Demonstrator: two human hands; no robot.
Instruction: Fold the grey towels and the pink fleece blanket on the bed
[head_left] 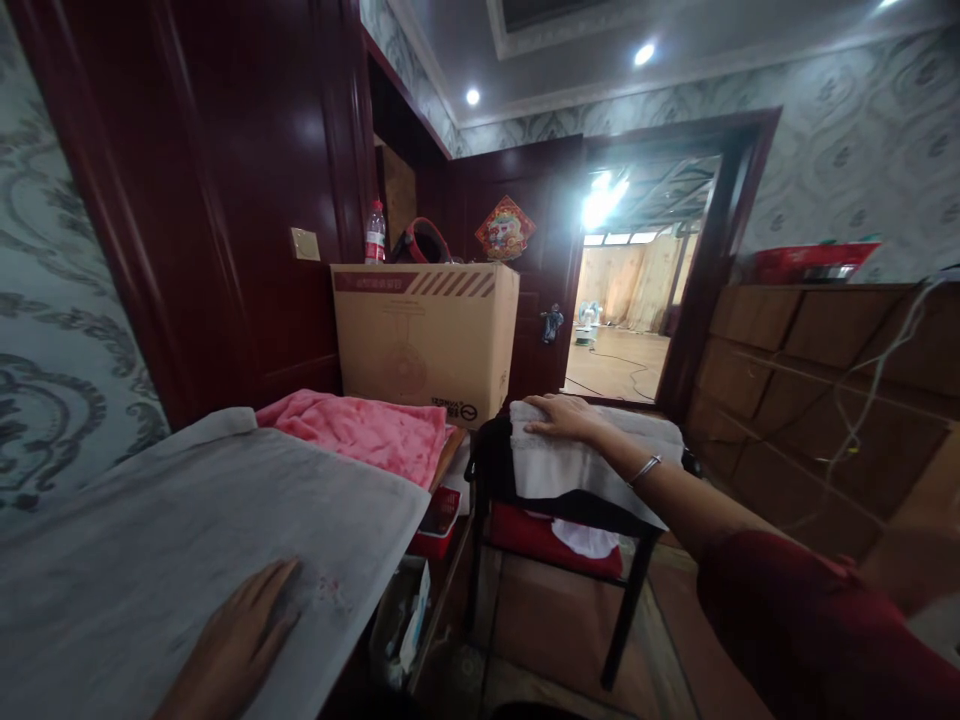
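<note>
The right hand (559, 415) lay flat, fingers spread, on the folded white cloth (577, 465) atop the black stool (570, 520), gripping nothing. The left hand (240, 640) pressed open on the grey sheet (187, 540), spread smooth to the bed's near edge; the pink towel (360, 430) lay unfolded behind. A cardboard box (427, 335) stood by the dark wood door.

Open floor lies right of the black stool (634, 590), toward the open doorway (637, 310). A narrow gap separates the stool's left edge from the table (360, 560). The cardboard box (425, 335) blocks the table's far edge, and pink cloth (360, 430) lies before it.
</note>
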